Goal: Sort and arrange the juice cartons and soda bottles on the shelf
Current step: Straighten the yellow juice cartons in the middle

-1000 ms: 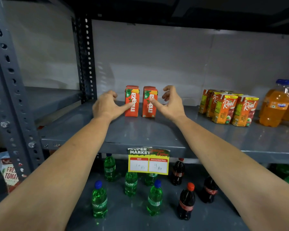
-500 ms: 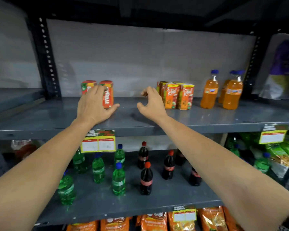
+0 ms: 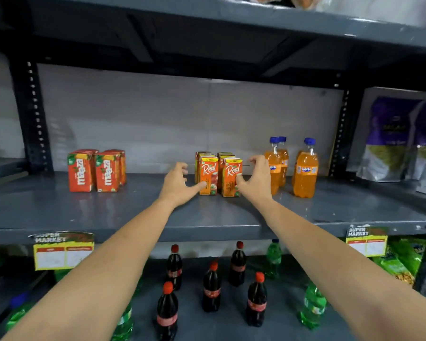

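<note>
A group of orange Real juice cartons (image 3: 218,174) stands mid-shelf on the grey shelf (image 3: 108,212). My left hand (image 3: 177,184) is open at their left side, its thumb touching the front left carton. My right hand (image 3: 256,179) is open at their right side, thumb against the front right carton. Red Maaza cartons (image 3: 96,171) stand in a block to the left. Three orange Fanta bottles (image 3: 305,168) with blue caps stand to the right, partly behind my right hand.
On the lower shelf stand several dark cola bottles (image 3: 212,289) with red caps and green soda bottles (image 3: 312,306). Price tags (image 3: 63,249) hang on the shelf edge. Purple bags (image 3: 401,139) lean at the far right beyond a black upright (image 3: 340,129).
My hands left the Maaza cartons and moved right. They now flank the Real cartons, and the view has shifted right and nearer.
</note>
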Tool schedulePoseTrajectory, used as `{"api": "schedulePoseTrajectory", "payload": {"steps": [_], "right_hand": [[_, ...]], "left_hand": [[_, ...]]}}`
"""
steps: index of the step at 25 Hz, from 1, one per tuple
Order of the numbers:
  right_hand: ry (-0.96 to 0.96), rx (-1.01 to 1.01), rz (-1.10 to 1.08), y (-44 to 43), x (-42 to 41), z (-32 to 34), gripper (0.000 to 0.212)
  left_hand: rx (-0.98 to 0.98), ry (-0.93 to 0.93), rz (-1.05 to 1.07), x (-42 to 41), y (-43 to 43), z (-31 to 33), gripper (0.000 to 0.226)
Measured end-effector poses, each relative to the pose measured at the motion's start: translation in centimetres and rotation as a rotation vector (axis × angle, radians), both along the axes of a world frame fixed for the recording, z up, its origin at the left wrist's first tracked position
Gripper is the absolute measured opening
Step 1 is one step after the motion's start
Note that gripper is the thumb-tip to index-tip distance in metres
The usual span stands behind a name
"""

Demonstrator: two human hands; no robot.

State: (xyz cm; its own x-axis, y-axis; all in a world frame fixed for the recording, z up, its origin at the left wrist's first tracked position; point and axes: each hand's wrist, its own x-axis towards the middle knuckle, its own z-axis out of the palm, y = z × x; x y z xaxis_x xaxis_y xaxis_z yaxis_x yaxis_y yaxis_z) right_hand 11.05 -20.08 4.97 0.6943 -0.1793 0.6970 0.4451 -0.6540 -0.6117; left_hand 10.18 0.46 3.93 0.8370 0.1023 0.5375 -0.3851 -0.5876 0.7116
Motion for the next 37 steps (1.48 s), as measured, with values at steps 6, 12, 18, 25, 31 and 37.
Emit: {"api": "schedulePoseTrajectory", "payload": {"steps": [6,12,18,25,31,37], "right_hand": [[0.355,0.214,0.210,-0.5,1.5,0.4,0.056],[0.425,0.175,0.265,-0.5,2.4,0.4,0.056],[0.440,0.186,0.269,-0.6,2.9,0.2,0.055],[0.471,0.180,0.282,-0.8,2.7,0.5,0.058],[0.479,0.122,0.294,-0.7,2.6,0.5,0.057],[0.482,0.104,0.280,-0.6,2.3,0.6,0.056]], "left_hand": [[-0.008,0.062,-0.038,2.6,-1.9,0.9,0.060],[-0.078,0.132,-0.069,3.7,-1.3,0.9,0.050],[-0.076,0.110,-0.056,4.0,-1.4,0.5,0.049],[-0.052,0.112,-0.033,4.1,-1.4,0.4,0.050],[-0.041,0.109,-0.035,4.0,-1.5,0.4,0.049],[-0.039,0.102,-0.045,4.0,-1.4,0.4,0.047]]}}
